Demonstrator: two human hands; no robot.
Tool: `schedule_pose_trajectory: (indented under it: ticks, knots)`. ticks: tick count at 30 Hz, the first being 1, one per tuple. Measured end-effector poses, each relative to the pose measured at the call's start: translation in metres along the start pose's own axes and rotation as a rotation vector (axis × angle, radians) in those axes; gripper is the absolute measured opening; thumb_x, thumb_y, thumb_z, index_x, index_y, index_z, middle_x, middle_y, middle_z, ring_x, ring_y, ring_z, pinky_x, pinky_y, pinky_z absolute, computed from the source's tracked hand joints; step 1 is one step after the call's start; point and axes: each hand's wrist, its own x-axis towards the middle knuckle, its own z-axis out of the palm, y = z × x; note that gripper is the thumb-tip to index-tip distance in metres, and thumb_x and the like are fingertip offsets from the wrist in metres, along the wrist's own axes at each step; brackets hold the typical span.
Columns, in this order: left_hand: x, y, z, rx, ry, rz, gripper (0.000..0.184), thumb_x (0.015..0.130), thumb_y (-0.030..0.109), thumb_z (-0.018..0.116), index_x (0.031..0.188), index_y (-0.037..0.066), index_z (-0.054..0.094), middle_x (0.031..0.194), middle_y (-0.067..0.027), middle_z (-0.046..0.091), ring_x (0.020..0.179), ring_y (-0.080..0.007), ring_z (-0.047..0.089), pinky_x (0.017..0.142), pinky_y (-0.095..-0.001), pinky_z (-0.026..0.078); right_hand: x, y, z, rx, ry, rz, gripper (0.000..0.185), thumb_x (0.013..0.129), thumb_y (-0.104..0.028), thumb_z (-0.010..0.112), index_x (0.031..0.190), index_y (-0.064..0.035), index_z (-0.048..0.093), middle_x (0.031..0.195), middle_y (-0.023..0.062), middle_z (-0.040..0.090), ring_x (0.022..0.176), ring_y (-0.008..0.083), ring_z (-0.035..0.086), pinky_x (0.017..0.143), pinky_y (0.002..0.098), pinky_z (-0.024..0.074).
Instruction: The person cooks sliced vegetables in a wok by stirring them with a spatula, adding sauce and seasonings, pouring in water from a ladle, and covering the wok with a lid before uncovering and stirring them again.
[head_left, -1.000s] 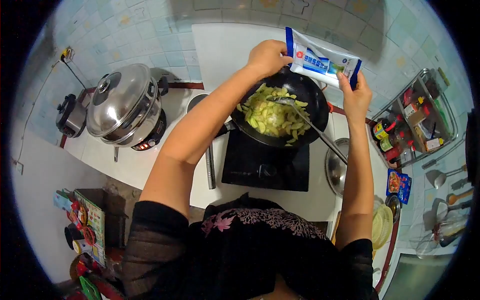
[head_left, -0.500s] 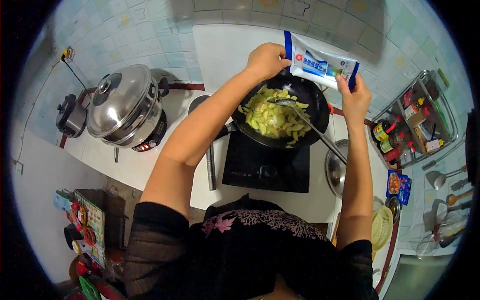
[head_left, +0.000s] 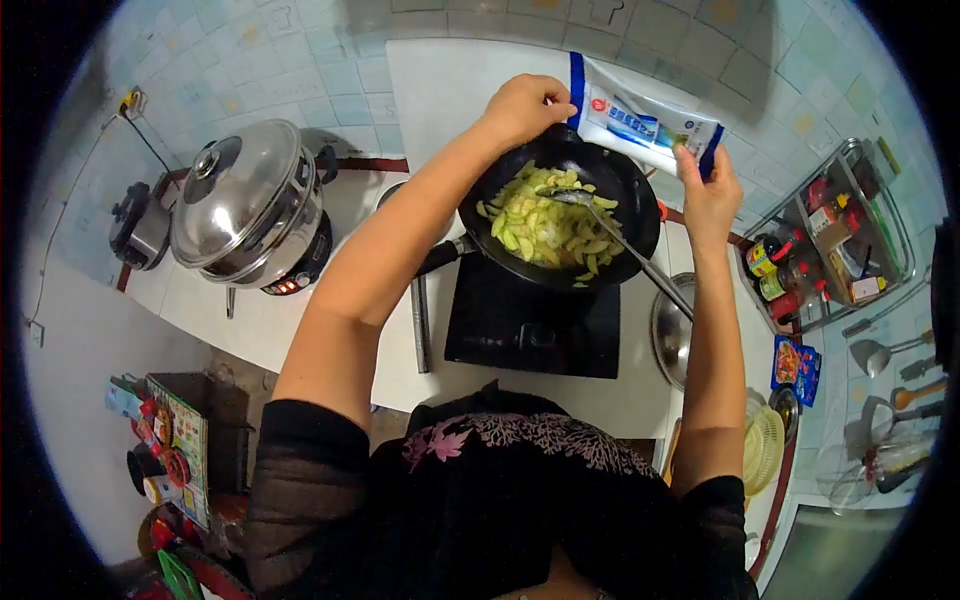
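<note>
A white-and-blue plastic packet is stretched between my two hands above the far rim of a black wok. My left hand pinches its left end, and my right hand grips its lower right corner, thumb on the front. White contents show along the packet's lower side. Pale green vegetable slices lie in the wok. A metal ladle rests with its bowl among the slices and its handle over the wok's right rim. The wok sits on a black induction cooker.
A lidded steel steamer stands at the left on a lit cooker, with a rice cooker beside it. At the right are a rack of bottles, a metal lid, a yellow basket and hanging utensils.
My left hand and the packet's left end have risen slightly. White contents now show more along the packet's lower side. The ladle's bowl has shifted a little to the right.
</note>
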Motion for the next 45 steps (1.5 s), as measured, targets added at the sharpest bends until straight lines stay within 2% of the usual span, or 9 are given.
schedule_pose_trajectory:
  ticks: [12, 20, 23, 24, 26, 27, 34, 40, 45]
  knots:
    - [-0.015, -0.009, -0.025, -0.389, 0.055, -0.183, 0.02, 0.087, 0.02, 0.061, 0.095, 0.004, 0.068, 0.091, -0.0021, 0.065, 0.08, -0.0112, 0.054, 0.073, -0.0253, 0.045, -0.018, 0.007, 0.01, -0.052, -0.003, 0.105, 0.027, 0.081, -0.02, 0.07, 0.094, 0.0016, 0.061, 0.068, 0.0102, 0.061, 0.061, 0.0128, 0.053, 0.057, 0.0306, 0.0433]
    - [-0.015, 0.016, -0.013, -0.375, 0.041, -0.188, 0.024, 0.084, 0.027, 0.065, 0.087, 0.003, 0.068, 0.08, -0.0032, 0.064, 0.075, -0.0113, 0.054, 0.067, -0.0276, 0.044, -0.047, 0.063, 0.026, 1.209, -0.09, 0.932, 0.022, 0.082, -0.016, 0.064, 0.101, -0.0039, 0.063, 0.084, 0.011, 0.065, 0.074, 0.0244, 0.061, 0.065, 0.0363, 0.0492]
    - [0.001, 0.071, 0.005, -0.464, 0.047, -0.258, 0.036, 0.087, 0.038, 0.06, 0.098, 0.005, 0.065, 0.089, -0.0031, 0.064, 0.074, -0.0128, 0.053, 0.067, -0.0296, 0.044, -0.053, 0.047, 0.03, 0.377, 0.076, -0.045, 0.027, 0.074, -0.003, 0.06, 0.1, -0.0045, 0.065, 0.09, 0.0114, 0.067, 0.079, 0.023, 0.064, 0.069, 0.0357, 0.051]
    - [0.005, 0.084, 0.015, -0.459, 0.024, -0.29, 0.037, 0.088, 0.039, 0.06, 0.101, 0.005, 0.064, 0.091, -0.0037, 0.063, 0.075, -0.0132, 0.054, 0.068, -0.0301, 0.044, -0.045, -0.001, 0.008, 0.079, -0.02, 0.243, 0.028, 0.079, 0.001, 0.057, 0.107, -0.0035, 0.061, 0.099, 0.0098, 0.064, 0.089, 0.0231, 0.063, 0.074, 0.0346, 0.0508]
    - [0.005, 0.117, 0.044, -0.489, -0.151, -0.314, 0.037, 0.088, 0.037, 0.061, 0.101, 0.002, 0.064, 0.092, -0.0057, 0.063, 0.074, -0.0131, 0.054, 0.068, -0.0289, 0.045, -0.024, -0.016, 0.025, 1.777, 0.443, 0.877, 0.03, 0.087, -0.003, 0.056, 0.116, -0.003, 0.054, 0.109, 0.0085, 0.06, 0.099, 0.023, 0.059, 0.083, 0.0349, 0.0488]
    - [0.002, 0.126, 0.06, -0.501, -0.163, -0.203, 0.034, 0.086, 0.032, 0.064, 0.101, 0.001, 0.064, 0.091, -0.0062, 0.063, 0.074, -0.0109, 0.053, 0.067, -0.0263, 0.044, -0.023, -0.013, 0.022, 1.793, 0.377, 0.796, 0.031, 0.089, -0.006, 0.056, 0.119, -0.0032, 0.05, 0.112, 0.0086, 0.058, 0.102, 0.0229, 0.057, 0.086, 0.0358, 0.0474]
    - [0.006, 0.155, 0.119, -0.462, -0.16, -0.196, 0.023, 0.084, 0.02, 0.064, 0.093, -0.001, 0.067, 0.072, -0.002, 0.062, 0.063, -0.0073, 0.054, 0.057, -0.0242, 0.044, -0.045, 0.056, -0.074, 1.005, 0.044, 0.758, 0.04, 0.089, -0.024, 0.062, 0.122, -0.007, 0.047, 0.111, 0.0093, 0.056, 0.102, 0.021, 0.055, 0.085, 0.0394, 0.0483]
    - [-0.003, 0.163, 0.147, -0.348, -0.202, 0.267, 0.022, 0.071, 0.023, 0.06, 0.068, 0.001, 0.06, 0.066, -0.0199, 0.059, 0.06, -0.0362, 0.057, 0.055, -0.0412, 0.044, -0.061, 0.129, -0.181, 0.473, -0.214, 0.61, 0.022, 0.093, -0.018, 0.051, 0.107, -0.0031, 0.058, 0.101, 0.0049, 0.058, 0.08, 0.0125, 0.054, 0.066, 0.0283, 0.0452]
    - [0.026, 0.174, 0.125, -0.32, -0.44, 0.098, 0.023, 0.072, 0.025, 0.067, 0.072, 0.003, 0.067, 0.063, -0.01, 0.064, 0.058, -0.0199, 0.063, 0.056, -0.0342, 0.049, -0.02, 0.089, -0.187, 0.52, -0.301, 0.548, 0.023, 0.091, -0.023, 0.059, 0.104, -0.0039, 0.059, 0.084, -0.0002, 0.06, 0.06, 0.0048, 0.048, 0.05, 0.0209, 0.0384]
